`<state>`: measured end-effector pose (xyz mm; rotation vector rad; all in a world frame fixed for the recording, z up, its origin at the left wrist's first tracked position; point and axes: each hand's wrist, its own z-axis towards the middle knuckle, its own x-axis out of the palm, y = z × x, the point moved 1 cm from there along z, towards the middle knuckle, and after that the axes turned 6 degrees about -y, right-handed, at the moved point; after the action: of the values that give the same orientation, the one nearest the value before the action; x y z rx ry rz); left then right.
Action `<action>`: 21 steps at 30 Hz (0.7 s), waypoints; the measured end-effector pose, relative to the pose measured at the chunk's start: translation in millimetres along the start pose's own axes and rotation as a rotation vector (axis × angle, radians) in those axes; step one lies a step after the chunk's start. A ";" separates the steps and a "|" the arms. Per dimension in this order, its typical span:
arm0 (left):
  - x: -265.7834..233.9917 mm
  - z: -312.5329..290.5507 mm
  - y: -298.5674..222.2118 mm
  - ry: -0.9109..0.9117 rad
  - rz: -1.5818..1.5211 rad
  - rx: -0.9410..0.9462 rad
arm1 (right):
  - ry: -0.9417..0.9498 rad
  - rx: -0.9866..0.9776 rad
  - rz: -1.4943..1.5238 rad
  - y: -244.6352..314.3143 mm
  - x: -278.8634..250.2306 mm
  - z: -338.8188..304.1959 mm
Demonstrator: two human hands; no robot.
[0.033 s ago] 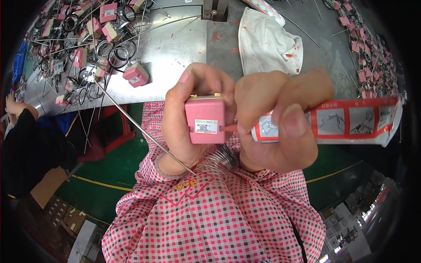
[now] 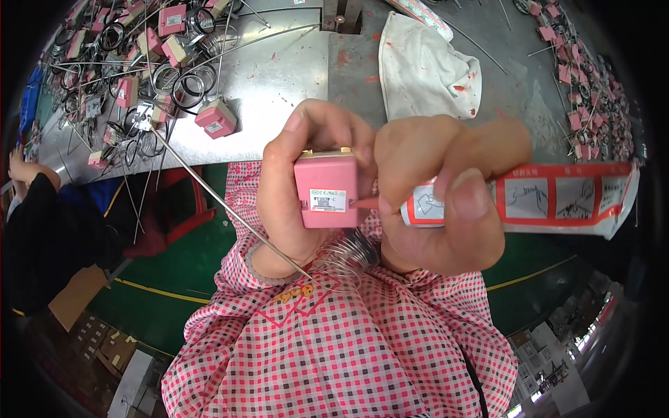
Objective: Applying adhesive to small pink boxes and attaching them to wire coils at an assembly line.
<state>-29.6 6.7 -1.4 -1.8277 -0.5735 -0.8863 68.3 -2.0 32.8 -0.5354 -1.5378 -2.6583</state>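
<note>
My left hand (image 2: 282,181) is closed around a pink capillary thermostat (image 2: 327,180), a small box with a white label facing up and brass tabs on its far edge. A coil of thin metal tubing (image 2: 348,252) hangs below it against my apron. My right hand (image 2: 453,191) grips a red-and-white squeeze tube (image 2: 550,198), its flat tail pointing right. The tube's thin reddish nozzle (image 2: 369,203) reaches the box's right side, at a small notch by the label. Part of the tube is hidden by my fingers.
More pink thermostats with coils (image 2: 164,76) are heaped on the metal table (image 2: 279,70) at left; another pile (image 2: 575,90) lies far right. One thermostat (image 2: 217,118) sits near the table edge. A red-stained white cloth (image 2: 425,70) lies ahead. A person's arm (image 2: 35,171) shows at far left.
The tail of the squeeze tube has tipped slightly toward me, and my right thumb has shifted a little. My left hand and the thermostat stay in place.
</note>
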 end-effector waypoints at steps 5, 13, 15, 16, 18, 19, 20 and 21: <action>-0.4 1.3 1.8 -0.038 -0.050 -0.011 | 0.030 -0.109 -0.042 -0.9 0.0 -7.0; 0.9 1.3 5.2 -0.013 -0.068 -0.054 | -0.197 -0.347 -0.004 -5.2 0.9 -22.5; 0.8 1.9 7.1 -0.014 -0.079 -0.061 | -0.200 -0.368 -0.016 -6.4 0.3 -23.5; 0.5 2.2 8.1 -0.016 -0.090 -0.069 | -0.203 -0.390 -0.027 -6.9 0.1 -23.8; 2.6 2.6 11.0 -0.013 -0.129 -0.088 | -0.210 -0.405 -0.006 -7.3 -1.1 -23.4; 3.5 2.7 12.4 -0.010 -0.167 -0.106 | -0.216 -0.420 0.017 -7.4 -1.8 -23.2; 4.5 2.8 13.7 -0.010 -0.169 -0.107 | -0.216 -0.420 0.015 -6.8 -2.8 -22.8; 5.4 2.9 14.9 -0.017 -0.192 -0.112 | -0.213 -0.427 0.007 -6.1 -3.8 -22.4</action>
<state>-14.7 3.4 -6.4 -1.9053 -0.7321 -1.0497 64.4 -18.3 16.4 -0.8614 -0.9881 -3.0162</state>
